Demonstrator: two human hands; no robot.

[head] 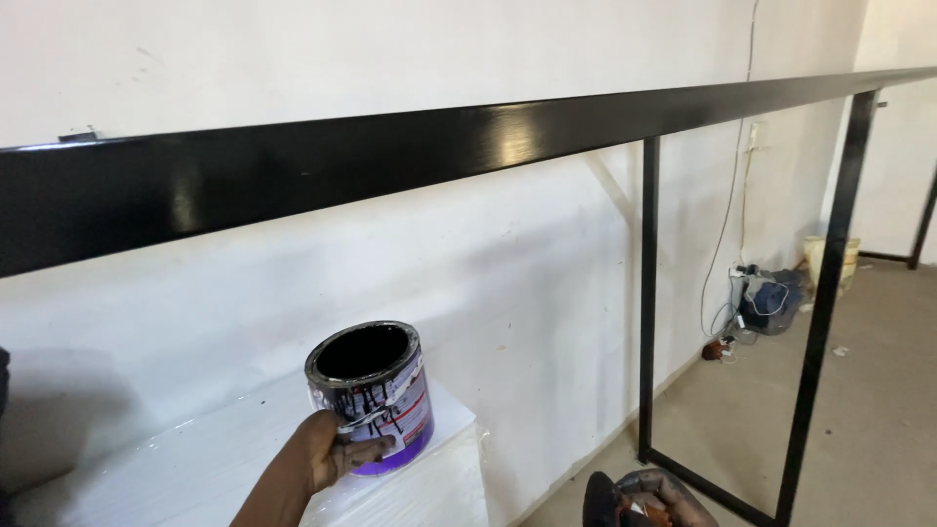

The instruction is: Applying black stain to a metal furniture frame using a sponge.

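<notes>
One hand (327,454) holds one paint can (373,395). It comes up from the low left, so it is most likely the left hand. The fingers (366,451) wrap around the side of the can near its bottom. The can stands up straight, so its long way runs up and down, and its open top faces the ceiling. Inside it looks black, and black drips run down its label.

The can sits right above the hand and just over the top of one white block (293,468). I cannot tell if the can's bottom touches the block.

Well above the can runs one long black bar (468,137). The bar goes sideways, from left to right, and looks wet and shiny. Right of the can, two black posts (648,293) go from the bar down to the floor.

The other hand is not in view, so the holding hand is the nearer one.

Low and right of the can is one paint-stained thing (639,498); I cannot tell what it is.
</notes>
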